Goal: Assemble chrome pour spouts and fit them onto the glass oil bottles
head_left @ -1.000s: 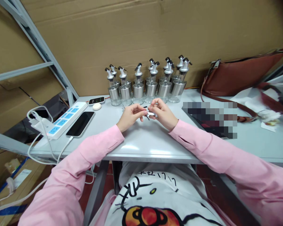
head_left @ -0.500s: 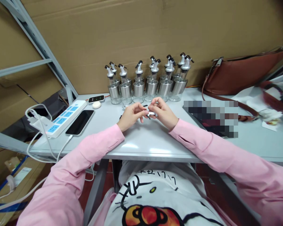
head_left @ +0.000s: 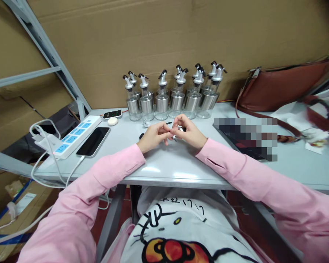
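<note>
My left hand (head_left: 156, 136) and my right hand (head_left: 189, 132) meet over the table, with the fingertips of both pinched together on a small silver-and-black pourer spout (head_left: 174, 138). Fingers cover most of the spout, so its full shape is hidden. Behind the hands stand several glass oil bottles (head_left: 162, 104) with steel sleeves, each topped by a silver spout with a black flap. A clear glass piece (head_left: 146, 123) lies just beyond my left hand. Beside the left wrist, small black pieces (head_left: 141, 136) are partly hidden.
On the left of the table (head_left: 120, 155) lie a white power strip (head_left: 71, 143), a phone (head_left: 93, 141), a small black device (head_left: 112, 114) and a round white case (head_left: 112, 121). A brown bag (head_left: 285, 87) rests at the back right, near a blurred-out dark item (head_left: 241, 140).
My right hand's fingers have shifted and closed nearer to the left fingertips. The silver part has turned and is more covered now. The bottles stay where they were.
</note>
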The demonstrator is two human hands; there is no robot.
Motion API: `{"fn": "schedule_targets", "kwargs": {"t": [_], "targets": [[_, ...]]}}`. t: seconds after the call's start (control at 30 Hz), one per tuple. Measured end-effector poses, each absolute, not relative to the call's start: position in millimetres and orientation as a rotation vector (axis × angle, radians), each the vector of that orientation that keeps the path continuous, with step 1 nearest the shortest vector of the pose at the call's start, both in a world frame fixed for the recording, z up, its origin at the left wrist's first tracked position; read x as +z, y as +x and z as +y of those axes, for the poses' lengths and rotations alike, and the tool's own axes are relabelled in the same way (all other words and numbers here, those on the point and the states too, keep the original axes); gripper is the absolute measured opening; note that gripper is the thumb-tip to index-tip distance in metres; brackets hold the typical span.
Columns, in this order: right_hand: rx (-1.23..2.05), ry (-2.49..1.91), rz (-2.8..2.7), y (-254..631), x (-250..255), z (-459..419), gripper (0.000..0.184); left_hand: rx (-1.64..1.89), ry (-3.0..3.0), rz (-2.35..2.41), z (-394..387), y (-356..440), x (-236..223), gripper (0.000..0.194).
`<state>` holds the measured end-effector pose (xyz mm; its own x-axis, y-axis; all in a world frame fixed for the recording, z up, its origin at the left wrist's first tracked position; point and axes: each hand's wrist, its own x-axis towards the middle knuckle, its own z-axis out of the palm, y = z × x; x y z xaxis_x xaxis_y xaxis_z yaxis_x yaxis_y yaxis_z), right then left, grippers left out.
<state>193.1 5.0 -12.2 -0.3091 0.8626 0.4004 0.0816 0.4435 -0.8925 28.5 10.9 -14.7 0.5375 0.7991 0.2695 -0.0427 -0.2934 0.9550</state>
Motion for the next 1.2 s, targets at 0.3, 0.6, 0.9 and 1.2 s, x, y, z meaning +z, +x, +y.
{"fn": "schedule_targets", "kwargs": {"t": [0.3, 0.6, 0.9, 1.2], "targets": [[1.051, -0.82, -1.654, 192, -13, 5, 0.033, 0.936, 1.646, 0.666, 5, 27, -3, 0.03], [0.518, -0.855, -1.878, 195, -5, -2, 0.032, 0.955, 1.644, 0.646, 6, 27, -3, 0.033], [-0.01, -1.032, -2.114, 197, 1, -5, 0.042, 1.03, 1.648, 0.691, 8, 27, -3, 0.027], [0.144, -0.949, -2.172, 201, -9, 2, 0.043, 0.965, 1.653, 0.703, 8, 26, -3, 0.021]]}}
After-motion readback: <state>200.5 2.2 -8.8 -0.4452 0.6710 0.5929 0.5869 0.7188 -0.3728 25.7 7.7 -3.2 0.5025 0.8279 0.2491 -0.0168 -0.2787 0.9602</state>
